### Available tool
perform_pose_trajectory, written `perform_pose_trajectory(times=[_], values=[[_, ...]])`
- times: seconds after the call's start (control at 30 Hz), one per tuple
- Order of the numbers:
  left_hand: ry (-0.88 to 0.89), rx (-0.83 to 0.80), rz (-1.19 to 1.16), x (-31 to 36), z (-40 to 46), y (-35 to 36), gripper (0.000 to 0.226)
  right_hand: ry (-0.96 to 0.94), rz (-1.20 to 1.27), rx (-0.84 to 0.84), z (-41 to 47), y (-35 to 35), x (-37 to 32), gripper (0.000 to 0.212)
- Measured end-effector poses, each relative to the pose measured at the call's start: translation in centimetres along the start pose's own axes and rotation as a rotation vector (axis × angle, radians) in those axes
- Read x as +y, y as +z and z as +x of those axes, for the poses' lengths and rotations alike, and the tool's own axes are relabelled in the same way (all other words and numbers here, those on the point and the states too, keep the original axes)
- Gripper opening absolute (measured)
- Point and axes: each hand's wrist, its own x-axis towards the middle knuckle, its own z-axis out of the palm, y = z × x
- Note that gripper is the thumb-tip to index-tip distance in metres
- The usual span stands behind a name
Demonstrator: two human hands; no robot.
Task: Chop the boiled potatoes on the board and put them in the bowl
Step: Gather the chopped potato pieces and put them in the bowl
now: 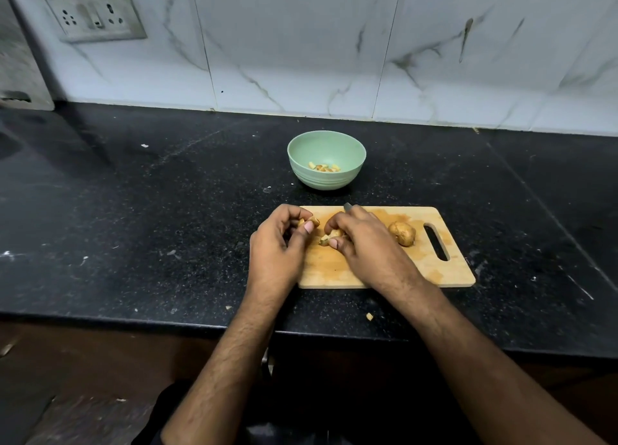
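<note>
The left hand [279, 240] pinches soft potato bits [309, 223]; the right hand [359, 240] curls round more bits [329, 237] and seemingly a knife [347, 206]. Crumbly bits might slip and fall short of the smooth green bowl [326, 143] beyond both hands. A round brown potato [402, 233] waits beside the right hand on the flat wooden board [334, 270].

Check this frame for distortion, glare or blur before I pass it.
Head view: wide-angle bending curves the wall tiles and counter edge; soft sheen on the black counter, no harsh glare; bowl, board and whole potato sharp; both hands only slightly soft.
</note>
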Motion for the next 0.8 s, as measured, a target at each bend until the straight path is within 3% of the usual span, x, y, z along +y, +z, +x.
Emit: perform_pose_trajectory(times=[0.2, 0.37, 0.43, 0.53, 0.6, 0.7, 0.8], values=[[-0.038, 0.061, -0.074, -0.4, 0.0, -0.3, 0.014, -0.122, 0.037, 0.051, 0.2, 1.2, 0.2, 0.022], [-0.035, 0.054, -0.044, 0.0, -0.1, 0.0, 0.012, -0.126, -0.056, 0.06, 0.7, 1.6, -0.1, 0.02], [-0.045, 0.046, -0.045, 0.1, 0.0, 0.0, 0.011, -0.085, 0.029, 0.078, 0.8, 1.5, -0.1, 0.016], [-0.082, 0.032, -0.11, 0.4, -0.1, 0.0, 0.011, 0.093, 0.408, 0.165, 0.7, 0.5, 0.1, 0.011], [-0.121, 0.012, -0.202, 0.8, -0.3, 0.1, 0.01, 0.243, 0.82, 0.19, 0.6, -0.3, -0.2, 0.014], [-0.185, -0.031, -0.369, 1.5, -0.7, 0.6, 0.011, 0.471, 1.396, 0.156, 0.7, -1.6, -0.8, 0.02], [-0.236, -0.061, -0.483, 2.0, -0.7, 1.2, 0.016, 0.658, 1.82, 0.064, 0.8, -2.5, -1.0, 0.02]])
